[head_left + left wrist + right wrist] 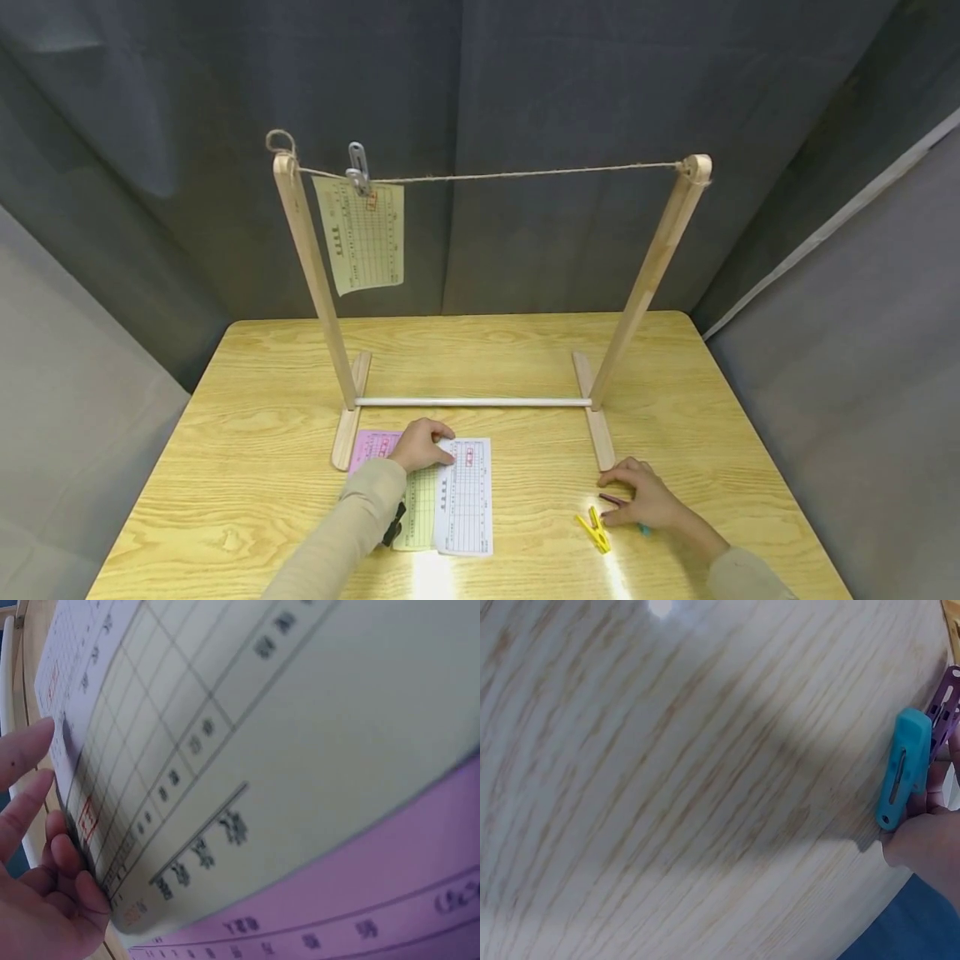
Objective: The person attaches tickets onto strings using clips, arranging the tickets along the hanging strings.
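My left hand [422,447] is over the top edge of a white printed slip [468,500], thumb tip on its upper left corner and index finger at the edge, a gap between them. Beside it lie a pale yellow slip [415,508] and a pink slip [371,447], partly hidden by the arm. My right hand [643,497] is low over the table, thumb and index finger spread on either side of a purple clip [613,500]. A teal clip [904,769] lies next to the purple one, partly under the hand. Near the thumb is a yellow clip [595,530].
A wooden stand with two posts [315,275] and a white crossbar [472,402] holds a string [525,174] across its top. From the string's left end hangs another pale yellow slip [367,237] under a grey clip [359,169]. Dark curtains [562,83] surround the table [225,500].
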Motion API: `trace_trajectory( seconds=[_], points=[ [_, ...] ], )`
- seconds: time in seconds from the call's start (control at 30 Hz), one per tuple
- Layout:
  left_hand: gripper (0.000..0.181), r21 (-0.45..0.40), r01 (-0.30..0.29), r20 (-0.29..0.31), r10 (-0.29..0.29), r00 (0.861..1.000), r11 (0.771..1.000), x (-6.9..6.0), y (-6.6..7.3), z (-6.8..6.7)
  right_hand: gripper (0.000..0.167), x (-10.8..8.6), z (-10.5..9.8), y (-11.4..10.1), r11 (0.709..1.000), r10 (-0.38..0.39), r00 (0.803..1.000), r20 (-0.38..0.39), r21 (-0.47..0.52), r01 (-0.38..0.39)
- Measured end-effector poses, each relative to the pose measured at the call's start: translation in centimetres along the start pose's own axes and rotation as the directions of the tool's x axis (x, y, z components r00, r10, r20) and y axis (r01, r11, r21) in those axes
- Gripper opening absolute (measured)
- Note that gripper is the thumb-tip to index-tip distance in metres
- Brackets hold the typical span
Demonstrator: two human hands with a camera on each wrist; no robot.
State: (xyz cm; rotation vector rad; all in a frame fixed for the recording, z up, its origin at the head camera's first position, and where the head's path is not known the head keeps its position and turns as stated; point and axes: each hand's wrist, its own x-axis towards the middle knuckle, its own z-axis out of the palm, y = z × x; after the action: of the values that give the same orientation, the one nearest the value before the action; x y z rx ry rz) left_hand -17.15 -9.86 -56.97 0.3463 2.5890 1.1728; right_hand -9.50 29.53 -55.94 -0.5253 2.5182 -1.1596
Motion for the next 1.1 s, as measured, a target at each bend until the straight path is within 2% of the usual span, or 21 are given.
trace_trajectory(
  seconds=[0.17,0.4,0.57,0.7,0.87,1.0,1.1],
  points=[
    [0.030,0.053,-0.005,-0.016,0.006,1.000,0.999,-0.2,0.4,0.0,0.043,0.1,0.1,0.1,0.999,-0.011,1.000,-0.002,-0.032,0.011],
    [0.022,0.080,0.031,-0.004,-0.031,1.000,0.996,-0.3,0.9,0.0,0.031,0.1,0.1,0.1,0.999,-0.042,0.999,-0.028,-0.006,0.042],
    [0.021,0.091,0.011,-0.008,-0.010,1.000,0.996,-0.4,1.0,0.1,0.030,0.0,-0.3,0.1,0.998,-0.060,0.998,-0.025,0.013,0.061],
    [0.021,0.091,-0.017,-0.015,0.018,1.000,0.996,-0.3,0.7,0.1,0.034,0.1,-0.7,-0.1,0.999,-0.004,1.000,-0.016,0.038,0.004],
    [0.019,0.070,-0.025,-0.022,0.026,0.999,0.997,-0.2,0.6,0.0,0.034,0.3,-1.2,-0.8,0.993,0.086,0.996,-0.026,0.083,-0.084],
    [0.015,0.011,-0.039,-0.026,0.039,0.999,0.999,-0.1,0.7,-0.2,0.034,0.5,-1.5,-1.5,0.980,0.135,0.990,-0.034,0.149,-0.129],
    [0.013,-0.033,-0.041,-0.027,0.041,0.999,0.999,0.0,0.9,-0.4,0.035,0.7,-1.7,-2.0,0.969,0.147,0.988,-0.054,0.207,-0.133]
  ],
)
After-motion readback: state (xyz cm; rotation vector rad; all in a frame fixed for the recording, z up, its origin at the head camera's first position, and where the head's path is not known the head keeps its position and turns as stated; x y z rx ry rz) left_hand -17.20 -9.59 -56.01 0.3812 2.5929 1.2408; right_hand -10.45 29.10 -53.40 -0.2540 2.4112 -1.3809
